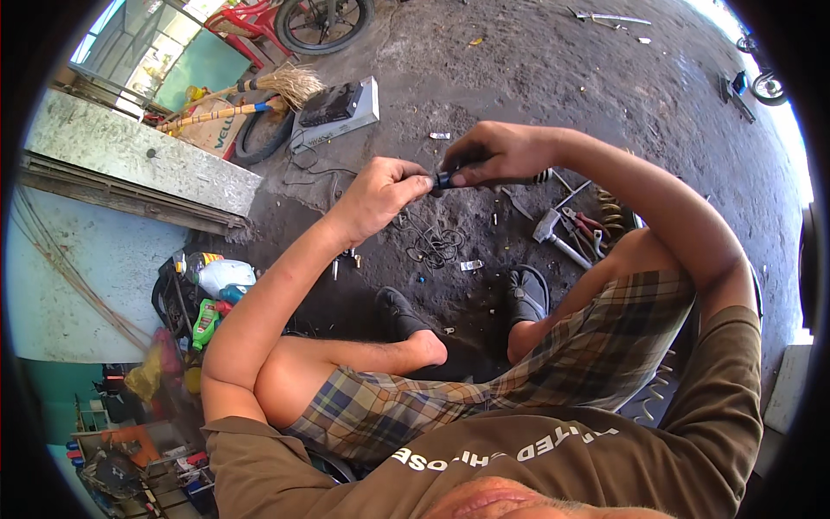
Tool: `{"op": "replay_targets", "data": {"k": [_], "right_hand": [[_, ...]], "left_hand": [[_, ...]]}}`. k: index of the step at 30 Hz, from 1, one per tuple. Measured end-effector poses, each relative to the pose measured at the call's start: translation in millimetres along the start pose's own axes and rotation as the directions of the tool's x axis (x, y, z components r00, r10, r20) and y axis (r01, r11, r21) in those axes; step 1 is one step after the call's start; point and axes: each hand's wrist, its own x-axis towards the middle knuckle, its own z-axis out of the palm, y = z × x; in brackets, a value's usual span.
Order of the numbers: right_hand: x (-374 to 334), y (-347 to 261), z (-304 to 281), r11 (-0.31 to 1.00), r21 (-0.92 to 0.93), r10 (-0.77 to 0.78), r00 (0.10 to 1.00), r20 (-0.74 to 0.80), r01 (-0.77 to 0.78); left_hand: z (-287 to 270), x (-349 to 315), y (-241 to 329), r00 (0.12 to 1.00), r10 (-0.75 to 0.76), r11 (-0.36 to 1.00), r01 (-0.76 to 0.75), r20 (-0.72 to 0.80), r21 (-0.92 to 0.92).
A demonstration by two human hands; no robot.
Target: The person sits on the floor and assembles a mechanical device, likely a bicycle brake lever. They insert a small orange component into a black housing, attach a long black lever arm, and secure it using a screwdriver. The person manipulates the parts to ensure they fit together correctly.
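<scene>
My left hand point(380, 192) and my right hand point(500, 154) meet out in front of me, above the dark ground. Between their fingertips is a small dark cylindrical part point(444, 180), with a hint of blue on it. The left thumb and forefinger pinch its left end, while the right thumb and fingers close on the other side. Its exact kind is too small to make out. Beneath the hands, a tangle of thin dark wire point(437, 244) lies on the ground, with a small silvery packet point(471, 265) near it.
At right lie a hammer point(548, 227), red-handled pliers point(590, 225) and a coil spring point(610, 212). A flat grey box point(339, 130), a straw broom point(290, 84) and a tyre point(259, 147) are at far left. Bottles point(225, 275) stand by the left wall.
</scene>
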Motion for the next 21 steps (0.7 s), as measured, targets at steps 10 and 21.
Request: {"op": "replay_targets", "data": {"k": [10, 21], "right_hand": [[6.5, -6.9, 15.7, 0.949, 0.213, 0.226, 0.973, 0.052, -0.232], [10.8, -2.3, 20.3, 0.95, 0.225, 0.226, 0.974, -0.013, -0.217]], "left_hand": [[-10.1, -5.0, 15.2, 0.99, -0.017, 0.996, 0.004, 0.141, 0.092], [-18.6, -6.9, 19.0, 0.989, 0.011, 0.989, -0.033, 0.148, 0.147]]}}
